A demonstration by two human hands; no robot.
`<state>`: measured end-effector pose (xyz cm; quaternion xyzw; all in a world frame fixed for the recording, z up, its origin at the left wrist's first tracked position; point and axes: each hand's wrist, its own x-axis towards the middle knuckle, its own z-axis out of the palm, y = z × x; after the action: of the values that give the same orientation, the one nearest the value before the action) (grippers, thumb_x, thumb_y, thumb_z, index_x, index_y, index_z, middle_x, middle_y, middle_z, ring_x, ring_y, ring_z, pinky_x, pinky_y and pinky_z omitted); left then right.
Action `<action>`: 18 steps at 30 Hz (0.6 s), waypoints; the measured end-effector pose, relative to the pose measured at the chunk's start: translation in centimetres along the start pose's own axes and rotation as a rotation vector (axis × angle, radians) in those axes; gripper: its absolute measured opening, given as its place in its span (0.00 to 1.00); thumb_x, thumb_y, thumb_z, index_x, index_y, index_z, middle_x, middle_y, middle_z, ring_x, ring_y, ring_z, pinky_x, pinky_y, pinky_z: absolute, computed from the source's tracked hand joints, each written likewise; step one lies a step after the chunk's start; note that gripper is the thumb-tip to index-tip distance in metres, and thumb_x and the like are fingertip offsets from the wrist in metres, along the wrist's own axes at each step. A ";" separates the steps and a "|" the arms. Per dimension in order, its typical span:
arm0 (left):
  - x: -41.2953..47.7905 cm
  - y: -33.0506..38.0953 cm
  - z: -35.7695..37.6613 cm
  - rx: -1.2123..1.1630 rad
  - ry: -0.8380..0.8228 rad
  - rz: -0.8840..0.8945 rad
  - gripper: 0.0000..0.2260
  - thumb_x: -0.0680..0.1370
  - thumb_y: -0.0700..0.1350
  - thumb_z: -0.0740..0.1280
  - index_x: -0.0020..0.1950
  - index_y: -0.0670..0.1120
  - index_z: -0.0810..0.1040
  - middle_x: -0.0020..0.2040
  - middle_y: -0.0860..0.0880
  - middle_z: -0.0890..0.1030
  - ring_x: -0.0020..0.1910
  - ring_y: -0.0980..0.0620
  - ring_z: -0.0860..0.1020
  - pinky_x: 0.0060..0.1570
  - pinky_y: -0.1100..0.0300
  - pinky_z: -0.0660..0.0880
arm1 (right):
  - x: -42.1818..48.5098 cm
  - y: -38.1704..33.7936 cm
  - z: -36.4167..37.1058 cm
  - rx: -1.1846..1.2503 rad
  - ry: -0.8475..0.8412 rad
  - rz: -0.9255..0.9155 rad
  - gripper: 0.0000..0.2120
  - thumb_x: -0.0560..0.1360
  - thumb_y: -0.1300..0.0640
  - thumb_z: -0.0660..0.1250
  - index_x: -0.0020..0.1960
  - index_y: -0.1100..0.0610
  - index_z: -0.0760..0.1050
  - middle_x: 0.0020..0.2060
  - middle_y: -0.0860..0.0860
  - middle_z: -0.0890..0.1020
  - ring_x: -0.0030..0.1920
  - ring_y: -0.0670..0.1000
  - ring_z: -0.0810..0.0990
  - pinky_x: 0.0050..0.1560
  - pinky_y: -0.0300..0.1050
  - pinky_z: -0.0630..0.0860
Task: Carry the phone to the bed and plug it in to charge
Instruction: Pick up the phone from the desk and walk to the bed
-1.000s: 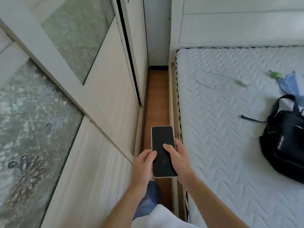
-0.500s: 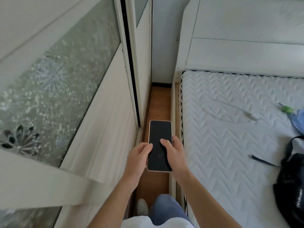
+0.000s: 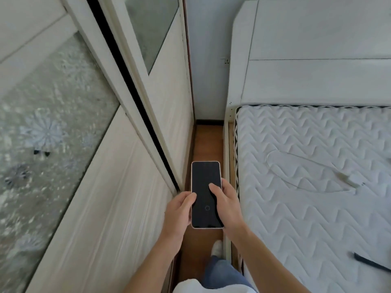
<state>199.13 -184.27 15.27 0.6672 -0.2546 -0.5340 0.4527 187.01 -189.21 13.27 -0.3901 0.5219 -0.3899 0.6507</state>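
Nearest you, your jeans leg (image 3: pixel 220 275) and a pale shoe (image 3: pixel 217 248) stand on the brown floor (image 3: pixel 208 142) of the narrow gap between wardrobe and bed. Just beyond, you hold the phone (image 3: pixel 205 194) in both hands, screen up and dark, over that gap. Your left hand (image 3: pixel 178 214) wraps its left edge, thumb lying on the glass near the lower left; your right hand (image 3: pixel 229 205) cups the right edge, thumb laid across the middle of the screen. The fingers of both hands are curled behind the phone, closed on it. To the right lies the quilted white mattress (image 3: pixel 296 208), with a white charging cable (image 3: pixel 313 172) looped on it, well apart from the phone. A black strap (image 3: pixel 370 264) shows at the near right edge. On the left runs the wardrobe door (image 3: pixel 101 208); farthest stands the white headboard (image 3: pixel 317 60).
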 end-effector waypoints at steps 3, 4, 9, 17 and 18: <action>3.9 2.9 2.4 0.024 0.007 0.019 0.10 0.82 0.48 0.63 0.50 0.46 0.82 0.47 0.46 0.85 0.50 0.47 0.83 0.44 0.56 0.83 | 4.6 -2.9 -0.9 -0.005 -0.005 0.013 0.16 0.72 0.44 0.64 0.56 0.50 0.76 0.50 0.52 0.83 0.50 0.55 0.84 0.51 0.55 0.83; 5.0 3.8 3.2 0.028 0.012 0.023 0.10 0.82 0.49 0.63 0.50 0.46 0.82 0.48 0.46 0.85 0.50 0.47 0.83 0.43 0.57 0.82 | 6.0 -3.7 -1.2 -0.003 -0.007 0.016 0.16 0.73 0.45 0.64 0.57 0.51 0.75 0.50 0.53 0.83 0.51 0.56 0.83 0.53 0.57 0.82; 10.1 7.7 6.0 0.025 -0.001 0.032 0.10 0.82 0.48 0.63 0.48 0.47 0.83 0.46 0.47 0.85 0.48 0.48 0.84 0.38 0.61 0.81 | 11.9 -6.8 -2.4 0.035 0.003 0.016 0.08 0.80 0.51 0.63 0.57 0.52 0.75 0.51 0.55 0.83 0.51 0.58 0.83 0.52 0.59 0.82; 19.2 11.8 9.5 0.084 -0.086 0.026 0.12 0.82 0.49 0.63 0.43 0.53 0.83 0.42 0.50 0.86 0.45 0.51 0.84 0.43 0.56 0.82 | 20.8 -9.7 -4.0 0.014 0.090 0.012 0.09 0.79 0.49 0.63 0.57 0.50 0.75 0.50 0.53 0.83 0.49 0.55 0.84 0.47 0.51 0.81; 20.4 12.2 10.0 0.087 -0.099 0.024 0.12 0.82 0.49 0.63 0.42 0.54 0.83 0.42 0.50 0.86 0.45 0.52 0.84 0.43 0.56 0.82 | 21.9 -10.0 -4.2 0.016 0.107 0.015 0.09 0.79 0.50 0.63 0.57 0.50 0.75 0.49 0.52 0.84 0.49 0.54 0.84 0.45 0.49 0.81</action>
<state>197.57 -209.99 15.97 0.6558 -0.3076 -0.5493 0.4165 185.21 -213.59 13.55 -0.3597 0.5556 -0.4096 0.6278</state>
